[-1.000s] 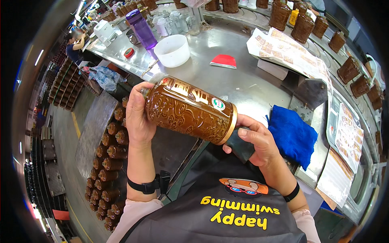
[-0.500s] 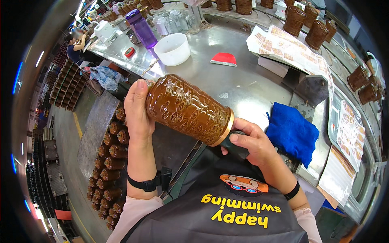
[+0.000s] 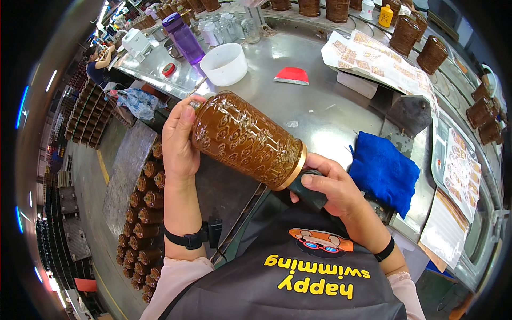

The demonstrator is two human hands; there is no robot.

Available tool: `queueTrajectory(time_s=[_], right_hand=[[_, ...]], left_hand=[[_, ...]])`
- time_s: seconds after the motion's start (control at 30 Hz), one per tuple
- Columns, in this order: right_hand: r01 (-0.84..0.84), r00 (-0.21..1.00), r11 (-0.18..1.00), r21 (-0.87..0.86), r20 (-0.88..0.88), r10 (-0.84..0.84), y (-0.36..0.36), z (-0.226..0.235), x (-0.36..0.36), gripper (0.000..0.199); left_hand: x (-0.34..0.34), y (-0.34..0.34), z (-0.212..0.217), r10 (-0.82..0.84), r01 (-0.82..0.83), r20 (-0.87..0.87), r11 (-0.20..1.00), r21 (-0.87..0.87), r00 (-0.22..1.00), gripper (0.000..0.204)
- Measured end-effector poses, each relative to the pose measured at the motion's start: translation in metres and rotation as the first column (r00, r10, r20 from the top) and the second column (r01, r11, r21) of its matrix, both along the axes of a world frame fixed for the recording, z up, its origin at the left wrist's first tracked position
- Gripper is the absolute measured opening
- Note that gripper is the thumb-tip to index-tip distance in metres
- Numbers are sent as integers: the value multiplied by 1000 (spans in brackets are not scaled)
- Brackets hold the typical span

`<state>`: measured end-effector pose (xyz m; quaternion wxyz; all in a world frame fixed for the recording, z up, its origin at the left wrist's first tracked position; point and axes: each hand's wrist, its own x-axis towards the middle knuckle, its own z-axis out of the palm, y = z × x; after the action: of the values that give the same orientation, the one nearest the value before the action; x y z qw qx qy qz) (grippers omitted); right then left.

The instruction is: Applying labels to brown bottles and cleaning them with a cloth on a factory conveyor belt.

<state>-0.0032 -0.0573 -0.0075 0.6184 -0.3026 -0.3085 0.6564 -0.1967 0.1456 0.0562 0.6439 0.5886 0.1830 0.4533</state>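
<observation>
A glossy brown embossed jar (image 3: 248, 141) lies aslant in front of me, its narrow end up to the left and its gold-coloured rim (image 3: 296, 169) down to the right. My left hand (image 3: 178, 138) is closed around the narrow end, thumb and fingers at the small neck. At the gold rim, my right hand (image 3: 338, 186) grips a dark green pad-like piece (image 3: 309, 197). The thumb presses on it, and the piece touches the rim end. What it is made of cannot be made out, and some right fingers are hidden behind it.
On the metal bench (image 3: 314, 114) are a white bowl (image 3: 224, 65), a purple bottle (image 3: 184, 40), a red packet (image 3: 291, 76) and a blue cloth (image 3: 383, 173). Pattern sheets (image 3: 378, 58) lie at the right. Several brown jars (image 3: 143, 230) stand low at left; others line the curved track.
The jar has turned a little about its length, showing other parts of the embossing. Jars on the curved track have shifted, and a yellow bottle now shows there. Both hands keep their grip.
</observation>
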Motion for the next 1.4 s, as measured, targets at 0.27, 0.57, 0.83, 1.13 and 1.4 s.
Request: queueTrajectory(time_s=[0.27, 0.57, 0.83, 1.13, 1.4], right_hand=[[-1, 1000, 999, 41, 28, 0, 1, -3, -3, 41], [-43, 995, 999, -1, -93, 43, 6, 2, -7, 48], [-48, 988, 996, -78, -148, 36, 22, 3, -18, 48], [-250, 959, 947, -202, 80, 270, 75, -11, -67, 45], [-209, 860, 859, -467, 330, 389, 114, -64, -104, 46]], left_hand=[[-4, 1, -1, 97, -96, -65, 995, 15, 993, 26], [-17, 12, -9, 64, -58, -142, 997, 44, 988, 27], [-36, 20, -14, 48, -43, -239, 999, 26, 970, 24], [-134, -16, -26, 527, -416, -280, 831, 369, 802, 18], [-268, -45, -140, 931, -499, -352, 352, 792, 97, 23]])
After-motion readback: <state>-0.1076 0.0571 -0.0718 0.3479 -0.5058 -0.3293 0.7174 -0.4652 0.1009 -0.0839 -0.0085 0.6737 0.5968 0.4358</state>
